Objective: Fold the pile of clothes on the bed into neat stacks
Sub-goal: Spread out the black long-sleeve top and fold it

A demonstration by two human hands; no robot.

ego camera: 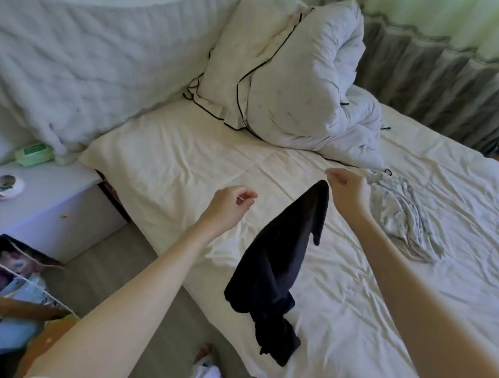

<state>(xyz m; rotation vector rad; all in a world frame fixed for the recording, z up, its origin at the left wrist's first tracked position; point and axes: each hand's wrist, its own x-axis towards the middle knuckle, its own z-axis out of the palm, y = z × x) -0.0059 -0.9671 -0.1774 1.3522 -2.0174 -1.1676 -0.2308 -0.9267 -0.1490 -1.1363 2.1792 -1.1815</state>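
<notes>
The bed (351, 314) carries no folded stack anywhere in view, so by my reading the folding has barely begun. The duvet (303, 83) is bundled at the head end, apart from the clothes. A black garment (278, 267) hangs by one corner from the right hand (345, 189), whose grip is pinched on that corner; its lower end trails crumpled on the sheet near the bed's edge. A light grey garment (400, 211) lies rumpled just beyond the right hand, unfolded. The left hand (229, 205) hovers beside the black garment, fingers loosely curled, grasping nothing. Both pieces are left to fold and stack.
</notes>
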